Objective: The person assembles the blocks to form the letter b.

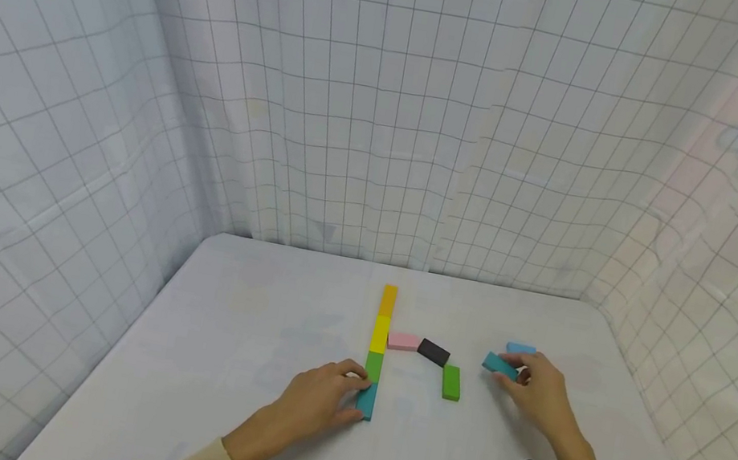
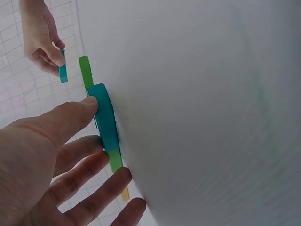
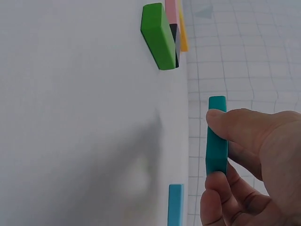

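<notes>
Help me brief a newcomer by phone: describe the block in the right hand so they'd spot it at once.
On the white table, look right of the straight column of blocks to the right hand. That hand pinches the teal block. It is darker than the light blue block beyond it and, unlike the other teal block at the column's near end, held above the table.

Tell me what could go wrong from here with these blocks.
The left hand touches the near teal block at the end of the straight row, so a small push might knock the line crooked.

The right hand holds the raised teal block above the table; it could slip and drop.

The loose green block lies between the hands, so a sweeping wrist might bump it.
</notes>
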Demonstrator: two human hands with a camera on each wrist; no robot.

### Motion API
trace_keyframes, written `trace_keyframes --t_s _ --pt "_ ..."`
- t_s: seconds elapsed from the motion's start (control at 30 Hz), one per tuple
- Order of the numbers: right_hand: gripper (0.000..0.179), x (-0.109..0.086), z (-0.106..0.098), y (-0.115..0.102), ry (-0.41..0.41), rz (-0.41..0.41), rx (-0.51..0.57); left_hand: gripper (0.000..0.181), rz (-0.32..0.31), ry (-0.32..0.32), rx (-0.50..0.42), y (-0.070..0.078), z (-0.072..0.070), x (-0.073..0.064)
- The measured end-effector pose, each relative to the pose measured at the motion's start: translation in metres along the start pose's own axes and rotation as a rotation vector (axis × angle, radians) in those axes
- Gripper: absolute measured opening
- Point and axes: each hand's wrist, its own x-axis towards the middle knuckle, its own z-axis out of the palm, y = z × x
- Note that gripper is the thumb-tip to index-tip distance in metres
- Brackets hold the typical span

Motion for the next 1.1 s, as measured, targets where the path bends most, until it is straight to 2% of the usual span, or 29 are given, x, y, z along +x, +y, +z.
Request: trace_keyframes --t_s 0.47,0.77,0.97,1.1 --pt "0.029 -0.003 0.013 -0.030 -0.049 -0.101 0.000 0.050 0.012 0.008 0.012 0.001 0.000 0.001" --pt "0.030 -0.007 0.019 -0.044 -0.099 -0.101 -0.003 0.049 -0.007 -0.008 -0.007 0.003 -0.002 0.002" --pt "0.031 -0.008 0.026 -0.053 -0.133 -0.125 0.018 0.047 -0.003 0.003 -0.015 0.003 -0.003 0.004" --pt "0.032 -0.009 0.031 -0.058 -0.154 -0.164 0.045 0.047 -0.009 -0.014 -0.018 0.003 -0.003 0.005"
